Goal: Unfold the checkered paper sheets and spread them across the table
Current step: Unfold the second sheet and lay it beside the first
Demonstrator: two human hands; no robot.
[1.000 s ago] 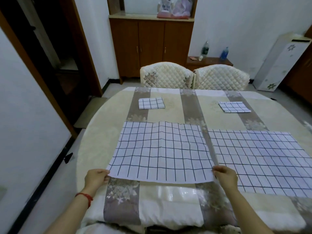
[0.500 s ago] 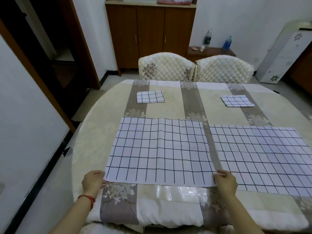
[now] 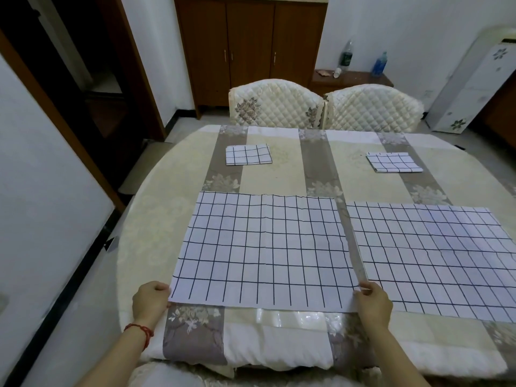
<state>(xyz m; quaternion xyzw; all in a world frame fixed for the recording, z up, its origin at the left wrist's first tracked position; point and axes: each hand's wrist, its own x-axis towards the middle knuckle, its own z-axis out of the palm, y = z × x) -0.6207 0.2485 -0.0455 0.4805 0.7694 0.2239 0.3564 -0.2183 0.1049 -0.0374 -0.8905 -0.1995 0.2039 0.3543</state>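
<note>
**Second sheet settles flat; two packets left**

Round and draped in a beige and grey floral cloth, the table [image 3: 156, 219] filled most of the frame. Over the last second the near left sheet [image 3: 262, 250] had been drawn slightly toward the lower edge and laid smooth, so by my reading this sheet was all but placed, with about half the job done.

At lower left, the left hand [image 3: 150, 300], a red cord at its wrist, pinched the sheet's near left corner with curled fingers. At lower centre-right, the right hand [image 3: 372, 301] pinched the near right corner, thumb on top. Both forearms reached in from the bottom edge, wrists low at the table's rim.

Just beside it, centre right, lay the other open sheet [image 3: 435, 258], a narrow strip of cloth between them. Farther up, two folded packets waited: one [image 3: 248, 154] upper centre-left, one [image 3: 393, 162] upper right. Beyond stood two quilted chairs [image 3: 279, 104].
</note>
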